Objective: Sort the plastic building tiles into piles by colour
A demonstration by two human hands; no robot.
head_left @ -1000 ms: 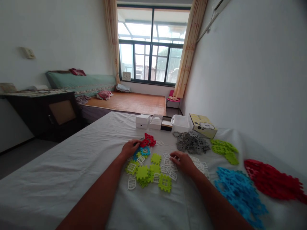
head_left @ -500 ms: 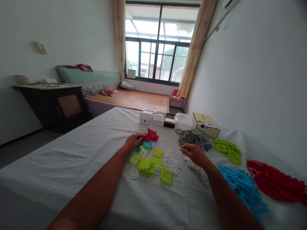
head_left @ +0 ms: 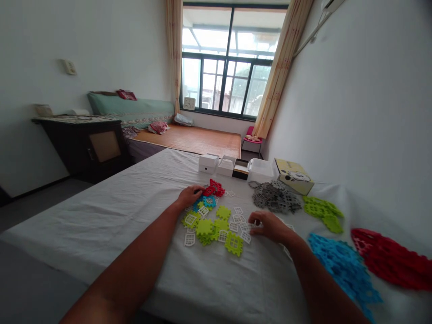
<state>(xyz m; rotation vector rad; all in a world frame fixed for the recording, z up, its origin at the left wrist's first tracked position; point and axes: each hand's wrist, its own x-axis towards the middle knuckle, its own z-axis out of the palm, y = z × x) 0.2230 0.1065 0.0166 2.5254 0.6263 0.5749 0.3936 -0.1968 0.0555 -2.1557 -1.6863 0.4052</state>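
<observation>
My left hand (head_left: 190, 196) rests at the left edge of a mixed pile of plastic building pieces, fingers bent against the red pieces (head_left: 215, 187). What those fingers hold, if anything, is hidden. Below it lie blue pieces (head_left: 209, 201) and bright green notched squares (head_left: 204, 228). My right hand (head_left: 267, 225) is low over the cloth at the pile's right side, its thumb and fingertips closing on a small white window piece (head_left: 250, 227). Loose white window pieces (head_left: 245, 236) lie just left of those fingers; others are partly covered by the hand and forearm.
Sorted heaps lie on the right: grey (head_left: 275, 196), green (head_left: 323, 211), blue (head_left: 340, 265) and red (head_left: 388, 258). Along the far edge stand a white box (head_left: 208, 163), a black-sided open box (head_left: 240, 168), a clear tub (head_left: 259, 169) and a yellow carton (head_left: 293, 176).
My right hand has moved down and slightly left, from above the cloth to the white window pieces. My left hand stays by the red pieces. The view has shifted slightly.
</observation>
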